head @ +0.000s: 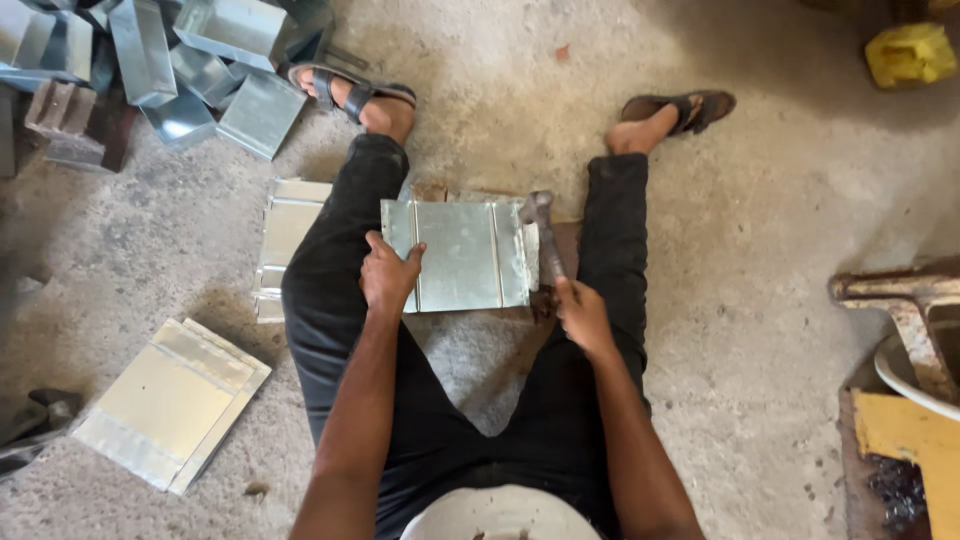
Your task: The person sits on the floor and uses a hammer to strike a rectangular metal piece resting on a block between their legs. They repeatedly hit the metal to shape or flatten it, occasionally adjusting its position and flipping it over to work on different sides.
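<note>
Left hand (388,275) pins the galvanized sheet panel (460,255) flat on the floor between the legs, fingers curled over its edge, so it won't jump. Right hand (583,318) fully gripping a hammer (545,235) at the panel's right seam.

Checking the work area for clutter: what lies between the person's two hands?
In the head view, the ribbed metal sheet spans the gap: the left hand grips its left edge, the right hand holds a hammer at its right edge.

Black trousers (330,300), dark strapped sandals (350,90), pale top (500,515), bare forearms, bare hands (390,275).
</note>
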